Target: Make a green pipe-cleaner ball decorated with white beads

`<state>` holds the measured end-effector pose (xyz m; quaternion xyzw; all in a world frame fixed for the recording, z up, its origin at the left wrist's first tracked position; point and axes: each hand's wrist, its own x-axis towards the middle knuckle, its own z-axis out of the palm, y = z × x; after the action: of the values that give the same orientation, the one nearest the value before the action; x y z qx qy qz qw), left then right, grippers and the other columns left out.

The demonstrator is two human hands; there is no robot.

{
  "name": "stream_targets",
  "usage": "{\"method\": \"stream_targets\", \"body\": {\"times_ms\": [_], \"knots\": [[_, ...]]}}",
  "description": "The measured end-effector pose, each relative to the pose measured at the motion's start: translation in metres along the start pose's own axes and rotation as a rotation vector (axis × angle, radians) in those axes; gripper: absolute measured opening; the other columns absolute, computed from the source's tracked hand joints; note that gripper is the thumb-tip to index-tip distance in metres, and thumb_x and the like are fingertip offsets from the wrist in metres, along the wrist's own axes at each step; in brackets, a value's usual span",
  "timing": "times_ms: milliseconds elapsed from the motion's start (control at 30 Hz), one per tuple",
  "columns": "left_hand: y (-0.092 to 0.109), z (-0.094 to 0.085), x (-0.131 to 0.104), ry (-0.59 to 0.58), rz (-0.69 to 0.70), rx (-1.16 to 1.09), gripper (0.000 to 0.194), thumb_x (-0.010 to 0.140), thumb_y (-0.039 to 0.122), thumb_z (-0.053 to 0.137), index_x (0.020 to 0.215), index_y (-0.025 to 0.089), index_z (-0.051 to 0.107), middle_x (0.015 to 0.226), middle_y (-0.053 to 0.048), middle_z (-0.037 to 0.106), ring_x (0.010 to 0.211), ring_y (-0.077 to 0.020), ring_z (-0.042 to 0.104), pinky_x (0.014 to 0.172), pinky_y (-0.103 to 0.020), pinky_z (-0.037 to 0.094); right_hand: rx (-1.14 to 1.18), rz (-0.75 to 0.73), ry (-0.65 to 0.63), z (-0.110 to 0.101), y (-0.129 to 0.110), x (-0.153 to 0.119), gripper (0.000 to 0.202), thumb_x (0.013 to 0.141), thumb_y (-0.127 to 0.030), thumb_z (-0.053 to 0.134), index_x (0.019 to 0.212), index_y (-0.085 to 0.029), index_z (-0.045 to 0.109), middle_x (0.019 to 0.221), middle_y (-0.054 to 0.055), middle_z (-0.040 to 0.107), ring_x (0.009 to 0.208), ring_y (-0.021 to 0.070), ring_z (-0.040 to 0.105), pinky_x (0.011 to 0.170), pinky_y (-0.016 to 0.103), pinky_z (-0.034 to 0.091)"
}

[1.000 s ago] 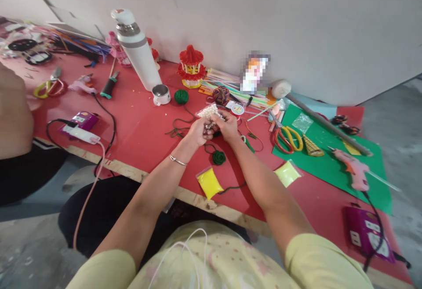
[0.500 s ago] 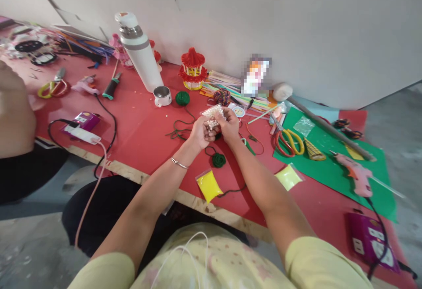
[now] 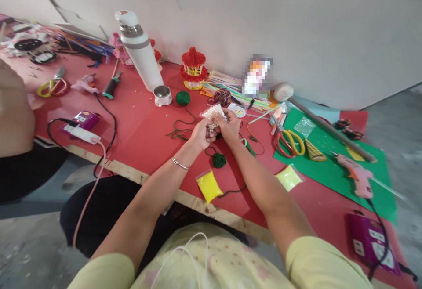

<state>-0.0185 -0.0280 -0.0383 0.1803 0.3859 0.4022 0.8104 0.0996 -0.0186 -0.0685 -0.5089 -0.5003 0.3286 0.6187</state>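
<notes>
One bag of pearly beads (image 3: 213, 112) sits between the left hand (image 3: 202, 133) and right hand (image 3: 231, 126), each grip clamped on it, over the desk (image 3: 141, 126); its bulk pokes toward the far edge, long axis unclear.

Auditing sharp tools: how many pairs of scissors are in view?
2. The left scissors lie beside a pink glue gun at the picture's left; the right scissors lie with their handles over the green sheet. More could be hidden.
</notes>
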Motion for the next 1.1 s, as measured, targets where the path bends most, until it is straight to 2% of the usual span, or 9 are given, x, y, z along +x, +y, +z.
{"method": "stream_targets", "body": {"times_ms": [133,300,433,533,633,800,933,1100], "knots": [[0.000,0.000,0.000,0.070,0.015,-0.031,0.006,0.078,0.017,0.053,0.073,0.017,0.050,0.054,0.001,0.053,0.032,-0.0041,0.032,0.032,-0.014,0.015,0.008,-0.028,-0.051,0.001,0.000,-0.002,0.044,0.082,-0.053,0.073,0.110,-0.019,0.073,0.103,0.007,0.076,0.085,0.0194,0.067,0.081,0.034,0.056],[0.003,0.000,-0.001,-0.019,-0.017,-0.029,0.017,0.085,0.028,0.051,0.074,0.016,0.054,0.056,-0.003,0.056,0.033,-0.0065,0.037,0.030,-0.016,0.016,0.021,-0.041,-0.013,0.002,0.000,-0.002,0.045,0.081,-0.048,0.075,0.115,-0.019,0.071,0.108,0.008,0.075,0.087,0.0201,0.068,0.082,0.035,0.056],[0.003,0.001,-0.002,0.078,0.014,-0.010,0.011,0.080,0.018,0.050,0.070,0.017,0.050,0.052,0.000,0.051,0.031,-0.0049,0.032,0.031,-0.014,0.014,0.026,-0.059,-0.037,0.002,0.000,-0.004,0.044,0.083,-0.052,0.073,0.114,-0.021,0.072,0.108,0.008,0.075,0.090,0.0208,0.068,0.085,0.036,0.056],[0.004,-0.001,-0.003,0.023,-0.006,-0.013,0.010,0.080,0.021,0.051,0.071,0.016,0.052,0.055,-0.002,0.055,0.032,-0.0056,0.035,0.031,-0.015,0.015,0.026,-0.056,-0.021,0.001,0.000,-0.004,0.045,0.085,-0.055,0.070,0.114,-0.021,0.071,0.109,0.008,0.075,0.094,0.0216,0.069,0.089,0.037,0.056],[0.004,-0.003,-0.002,-0.028,0.011,-0.028,0.018,0.083,0.029,0.048,0.075,0.015,0.057,0.059,-0.005,0.059,0.034,-0.0078,0.039,0.031,-0.017,0.017,0.028,-0.042,-0.004,0.001,0.001,-0.002,0.047,0.085,-0.056,0.068,0.117,-0.021,0.070,0.112,0.009,0.075,0.097,0.0223,0.069,0.090,0.037,0.056],[0.000,-0.003,0.001,0.097,0.074,-0.061,0.006,0.078,0.021,0.052,0.077,0.016,0.055,0.056,-0.001,0.056,0.032,-0.0052,0.034,0.032,-0.016,0.016,0.055,-0.069,-0.023,0.002,0.002,-0.001,0.041,0.086,-0.053,0.069,0.111,-0.021,0.072,0.109,0.008,0.076,0.094,0.0214,0.069,0.088,0.036,0.056],[0.001,-0.005,0.000,0.028,0.047,-0.086,0.013,0.080,0.029,0.054,0.078,0.017,0.056,0.058,-0.002,0.058,0.034,-0.0076,0.039,0.031,-0.016,0.018,0.081,-0.065,-0.022,0.003,-0.002,-0.002,0.043,0.083,-0.051,0.074,0.113,-0.021,0.071,0.109,0.008,0.076,0.095,0.0218,0.070,0.089,0.037,0.057],[0.003,-0.008,-0.001,-0.076,0.045,-0.054,0.024,0.083,0.038,0.053,0.078,0.015,0.059,0.061,-0.005,0.060,0.036,-0.0084,0.043,0.031,-0.017,0.019,0.059,-0.010,0.021,0.002,-0.012,-0.002,0.047,0.080,-0.057,0.074,0.111,-0.021,0.071,0.105,0.008,0.077,0.092,0.0226,0.070,0.086,0.037,0.058]]}}
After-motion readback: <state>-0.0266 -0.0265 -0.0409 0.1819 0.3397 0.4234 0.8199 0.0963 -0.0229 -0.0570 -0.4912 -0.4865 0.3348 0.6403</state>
